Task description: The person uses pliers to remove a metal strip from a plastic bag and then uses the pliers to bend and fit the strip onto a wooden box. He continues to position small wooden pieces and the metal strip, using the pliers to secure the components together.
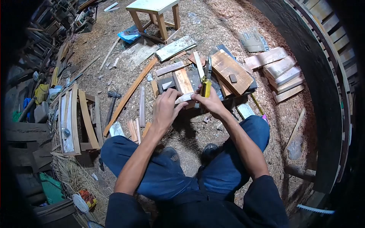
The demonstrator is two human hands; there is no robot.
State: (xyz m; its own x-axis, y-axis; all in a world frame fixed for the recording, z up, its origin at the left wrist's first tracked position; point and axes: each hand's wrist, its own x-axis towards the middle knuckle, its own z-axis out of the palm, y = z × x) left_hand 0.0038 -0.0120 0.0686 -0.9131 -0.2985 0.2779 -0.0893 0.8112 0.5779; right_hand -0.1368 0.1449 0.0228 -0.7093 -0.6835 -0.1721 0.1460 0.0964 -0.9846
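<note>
My left hand (166,107) is closed on one end of a short pale wood piece (184,98). The fingers of my right hand (213,103) pinch the other end, and the same hand grips yellow-handled pliers (205,86) with the jaws pointing up and away from me. Just beyond my hands a light wooden block (183,80) lies on a dark low work surface (166,80). To the right, a thick wooden board (232,70) rests there with a small dark block (233,78) on top.
A hammer (112,102) and a long wood strip (131,93) lie on the left. Stacked planks (283,74) sit at right. A wooden stool (154,15) stands ahead, and a wooden frame (76,117) is at left. Shavings cover the ground.
</note>
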